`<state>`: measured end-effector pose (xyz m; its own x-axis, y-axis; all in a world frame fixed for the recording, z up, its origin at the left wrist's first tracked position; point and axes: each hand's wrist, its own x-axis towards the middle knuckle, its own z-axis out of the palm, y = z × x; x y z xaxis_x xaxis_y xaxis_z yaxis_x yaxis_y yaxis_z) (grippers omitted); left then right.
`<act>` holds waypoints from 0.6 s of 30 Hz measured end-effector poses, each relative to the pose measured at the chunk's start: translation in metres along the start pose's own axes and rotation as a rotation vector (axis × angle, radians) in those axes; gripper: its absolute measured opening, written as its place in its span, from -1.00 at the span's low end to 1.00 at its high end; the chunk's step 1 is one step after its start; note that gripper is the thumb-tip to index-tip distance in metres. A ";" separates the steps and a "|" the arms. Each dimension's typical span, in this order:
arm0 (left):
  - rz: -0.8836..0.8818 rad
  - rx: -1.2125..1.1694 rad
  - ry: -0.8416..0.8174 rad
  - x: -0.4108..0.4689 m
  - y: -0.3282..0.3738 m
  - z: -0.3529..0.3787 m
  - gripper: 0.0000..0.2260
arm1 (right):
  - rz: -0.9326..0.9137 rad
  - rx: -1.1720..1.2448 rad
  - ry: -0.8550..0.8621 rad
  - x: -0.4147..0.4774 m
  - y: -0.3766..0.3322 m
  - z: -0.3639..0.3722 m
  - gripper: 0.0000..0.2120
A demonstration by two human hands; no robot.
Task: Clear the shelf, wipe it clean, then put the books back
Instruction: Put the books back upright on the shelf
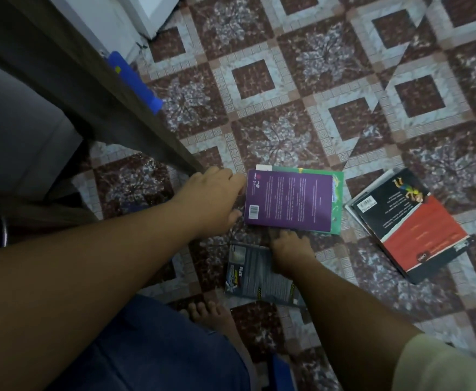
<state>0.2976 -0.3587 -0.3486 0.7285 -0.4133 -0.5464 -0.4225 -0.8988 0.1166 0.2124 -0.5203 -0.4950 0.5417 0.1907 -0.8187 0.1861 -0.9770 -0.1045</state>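
Fingers, left hand [217,198]: fingers [232,179] reach the far corner of the purple book [287,198] at its left edge, thumb at the near corner; grasping that edge.
Fingers, right hand [290,248]: laid against the book's near edge, tips tucked out of sight beneath it; grasp or plain contact cannot be told.
Item 1: purple book, back cover up, lying on the green book [338,193], which shows only as a strip along the far and right sides. Both rest on the patterned floor [301,80].
Item 2: black-and-red book [409,224], flat on the floor, near the pair on the right, not touching.
Item 3: grey book [255,275], flat, partly under the right wrist.
Item 4: blue flat object [135,80], leaning beside the dark wooden furniture [90,88].
Step, judged: 4 books are off the shelf, so clearing or returning; which cannot be decided. The next move calls for both hands to keep the 2 stacked books square.
Hidden: shelf boards out of frame; no cloth visible; cover text too small; a bare foot [211,314] partly covered.
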 end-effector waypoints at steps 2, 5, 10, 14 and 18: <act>0.002 -0.012 0.020 0.002 0.000 -0.004 -0.69 | -0.058 0.100 -0.133 0.001 0.003 -0.010 -0.55; -0.010 -0.032 0.023 0.000 0.000 -0.012 -0.71 | -0.139 0.116 -0.234 -0.005 0.005 -0.029 -0.48; -0.012 -0.019 0.011 -0.013 0.001 -0.030 -0.71 | -0.151 0.125 -0.148 -0.024 0.011 -0.079 -0.50; -0.035 0.078 0.016 -0.033 0.000 -0.054 -0.67 | -0.205 0.084 -0.014 -0.049 0.006 -0.133 -0.59; -0.090 0.110 0.029 -0.056 -0.002 -0.076 -0.61 | -0.247 0.004 0.090 -0.082 -0.004 -0.178 -0.64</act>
<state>0.2984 -0.3444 -0.2554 0.7804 -0.3377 -0.5262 -0.4106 -0.9115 -0.0240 0.3132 -0.5149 -0.3264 0.5511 0.4308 -0.7146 0.3183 -0.9002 -0.2972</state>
